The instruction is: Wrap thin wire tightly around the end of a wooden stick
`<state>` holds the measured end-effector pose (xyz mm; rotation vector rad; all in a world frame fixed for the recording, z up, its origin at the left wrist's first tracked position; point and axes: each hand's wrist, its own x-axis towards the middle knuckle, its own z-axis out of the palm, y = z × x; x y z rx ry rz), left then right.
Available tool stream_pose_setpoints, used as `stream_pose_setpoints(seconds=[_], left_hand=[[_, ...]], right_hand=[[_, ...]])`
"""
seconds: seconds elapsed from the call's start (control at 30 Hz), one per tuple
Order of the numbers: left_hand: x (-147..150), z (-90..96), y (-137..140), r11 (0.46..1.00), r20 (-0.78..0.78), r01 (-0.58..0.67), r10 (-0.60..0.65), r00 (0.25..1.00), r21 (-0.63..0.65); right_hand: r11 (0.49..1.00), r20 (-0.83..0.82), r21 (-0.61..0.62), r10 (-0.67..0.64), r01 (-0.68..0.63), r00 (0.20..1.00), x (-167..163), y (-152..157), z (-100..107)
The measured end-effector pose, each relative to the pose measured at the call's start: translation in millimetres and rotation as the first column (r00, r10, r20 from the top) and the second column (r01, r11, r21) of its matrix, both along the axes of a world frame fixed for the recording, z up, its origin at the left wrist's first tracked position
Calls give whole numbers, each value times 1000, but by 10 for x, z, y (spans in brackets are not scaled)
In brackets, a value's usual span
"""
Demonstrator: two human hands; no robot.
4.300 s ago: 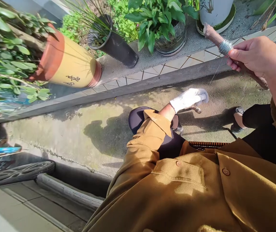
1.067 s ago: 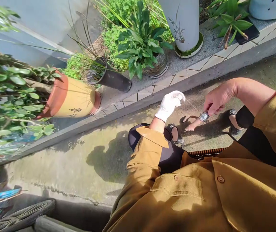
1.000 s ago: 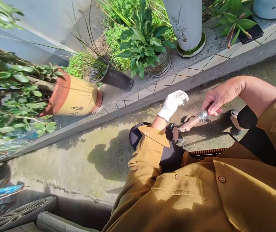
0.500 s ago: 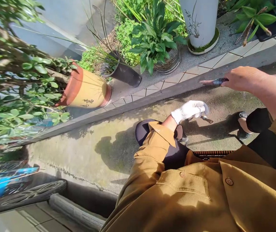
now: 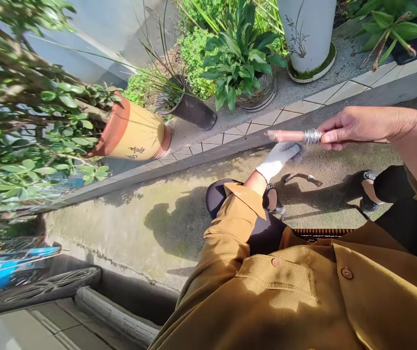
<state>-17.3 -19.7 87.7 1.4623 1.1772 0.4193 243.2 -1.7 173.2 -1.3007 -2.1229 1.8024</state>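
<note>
I see a round, clear glass bowl [image 5: 268, 92] on the grey speckled stone ledge [image 5: 226, 115], with a bushy, broad-leaved green plant [image 5: 235, 58] in it. Left of the bowl, a slim, dark grey, tapering pot [image 5: 198, 113] holds thin grassy leaves [image 5: 175, 88], and farther left a yellow pot with terracotta-red rim and base [image 5: 135, 130] holds a woody plant with rounded leaves [image 5: 28, 165]. Right of the bowl, a tall white pot [image 5: 314, 29] stands in a pale saucer [image 5: 321, 75] lined with green. The yellow pot bears dark characters too blurred for me to read; the white one shows a painted grey sprig. Below and right of the bowl, the bare right hand [image 5: 356, 125] is closed around a brown wooden stick [image 5: 285, 136] wound with a silvery wire coil [image 5: 311, 136], held above the ground. Below the bowl, the white-gloved left hand [image 5: 283, 154] is loosely curled just beside the coil; I cannot tell whether it grips anything.
</note>
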Motion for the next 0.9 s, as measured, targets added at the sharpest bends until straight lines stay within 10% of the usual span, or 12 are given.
stream_pose_setpoints(seconds=[0.1,0.2,0.33,0.5,0.73,0.9], left_hand=[[61,-19,-80,985,155,129,-110,982,-118],[27,21,-115,946,202,260,-221,954,-194],[-94,165,-65,937,178,286,-252,951,-200],[-191,260,26,970,285,205,-161,945,-132],[-265,144,123,999,373,-17,34,927,-49],[-160,-12,113,998,89,33,-37,995,52]], right_hand=[[847,15,168,-514,505,858,97,121,-7],[774,257,368,-617,515,743,142,193,-90],[867,639,474,-457,151,619,109,206,-189],[971,766,191,-54,-147,640,-21,138,-236],[870,221,-303,460,-388,860,-104,-76,-170],[885,-185,-169,403,-433,896,35,39,-192]])
